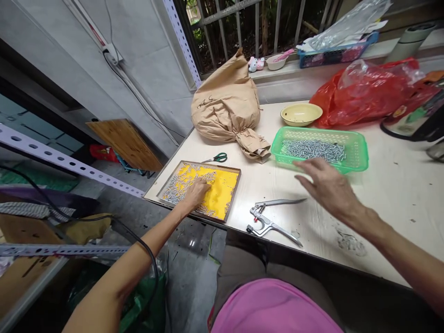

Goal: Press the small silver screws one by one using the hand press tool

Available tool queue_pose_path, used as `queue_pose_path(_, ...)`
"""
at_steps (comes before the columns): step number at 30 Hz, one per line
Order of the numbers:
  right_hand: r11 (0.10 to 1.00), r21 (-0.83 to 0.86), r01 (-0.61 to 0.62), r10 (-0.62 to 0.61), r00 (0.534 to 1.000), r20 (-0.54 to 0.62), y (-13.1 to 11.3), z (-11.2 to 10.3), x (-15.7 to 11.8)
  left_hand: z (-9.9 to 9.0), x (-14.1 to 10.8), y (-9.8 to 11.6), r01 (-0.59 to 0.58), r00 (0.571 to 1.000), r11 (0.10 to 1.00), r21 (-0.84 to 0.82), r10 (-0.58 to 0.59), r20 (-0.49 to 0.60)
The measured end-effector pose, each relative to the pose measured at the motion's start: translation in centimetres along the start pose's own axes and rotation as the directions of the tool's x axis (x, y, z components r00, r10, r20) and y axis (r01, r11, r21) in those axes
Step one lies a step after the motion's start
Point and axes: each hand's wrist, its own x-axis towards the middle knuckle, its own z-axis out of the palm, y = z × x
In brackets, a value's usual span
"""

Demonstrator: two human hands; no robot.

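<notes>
Nearest to the body, a metal hand tool [266, 224] lies at the front edge of the pale table [388, 208], its two handles spread apart and pointing to the right. To the left of it is a shallow tray [233, 196] with a yellow bottom, and in it are many small metal pieces [173, 187], mostly on the left side. The left hand [198, 190] reaches down into this tray; its fingers are bent and close together at the pieces, but I cannot tell if they pinch one. The right hand [328, 187] is in front of the green basket [362, 159], with the thumb apart from the fingers. Just behind the tray lie the scissors [219, 157]. The basket contains a heap of similar metal pieces. Farther back are a tied paper bag [225, 108], a yellow bowl [301, 114] and a red plastic bag [371, 95]. Behind them, on the window ledge, stands a blue basket [336, 55].
</notes>
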Motion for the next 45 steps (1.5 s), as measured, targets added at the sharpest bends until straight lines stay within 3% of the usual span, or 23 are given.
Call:
queue_pose_path(5,0.968,0.250,0.009,-0.071,0.968,0.239,-3.9,2.5,-6.6,-0.1,-0.5,0.2,-0.042,0.999,0.997,0.067,0.040,0.020)
queue_pose_path(9,0.950,0.312,-0.030,-0.077,0.942,0.327,-4.7,3.1,-9.5,-0.2,-0.8,0.1,-0.055,0.998,0.997,0.061,0.053,0.036)
queue_pose_path(12,0.949,0.310,-0.059,-0.049,0.944,0.328,-4.5,2.9,-10.4,-0.7,-1.0,0.2,0.038,0.999,0.999,-0.037,-0.039,-0.033)
queue_pose_path(15,0.946,0.313,-0.090,-0.015,0.947,0.319,-4.5,2.5,-11.0,-1.4,-1.6,2.1,0.120,0.975,0.957,-0.265,-0.163,-0.148)
queue_pose_path(17,0.942,0.319,-0.102,-0.005,0.948,0.318,-4.8,2.2,-11.1,-1.6,-2.1,4.8,0.149,0.962,0.830,-0.537,-0.248,-0.116)
queue_pose_path(19,0.945,0.310,-0.103,-0.004,0.946,0.326,-5.2,2.2,-11.2,-1.4,-2.6,8.4,0.198,0.964,0.585,-0.787,-0.262,0.048)
queue_pose_path(21,0.954,0.284,-0.096,-0.004,0.943,0.332,-5.5,2.3,-11.3,-0.8,-3.0,11.9,0.275,0.957,0.391,-0.878,-0.203,0.209)
queue_pose_path(22,0.957,0.273,-0.093,-0.004,0.942,0.336,-5.6,2.5,-11.4,-0.5,-3.1,13.4,0.310,0.948,0.351,-0.883,-0.184,0.259)
queue_pose_path(26,0.962,0.254,-0.102,0.009,0.939,0.344,-5.7,3.0,-11.6,0.3,-2.9,16.0,0.397,0.917,0.387,-0.832,-0.193,0.348)
queue_pose_path(35,0.980,0.176,-0.091,0.017,0.925,0.379,-5.1,2.4,-10.4,0.3,-2.1,16.1,0.463,0.885,0.413,-0.784,-0.161,0.437)
queue_pose_path(41,0.987,0.144,-0.067,0.003,0.913,0.408,-4.6,2.4,-9.7,0.5,-1.6,16.4,0.470,0.875,0.506,-0.723,-0.157,0.459)
queue_pose_path(45,0.985,0.147,-0.085,0.011,0.894,0.447,-4.4,2.0,-9.6,0.5,-1.6,16.4,0.505,0.849,0.509,-0.697,-0.147,0.508)
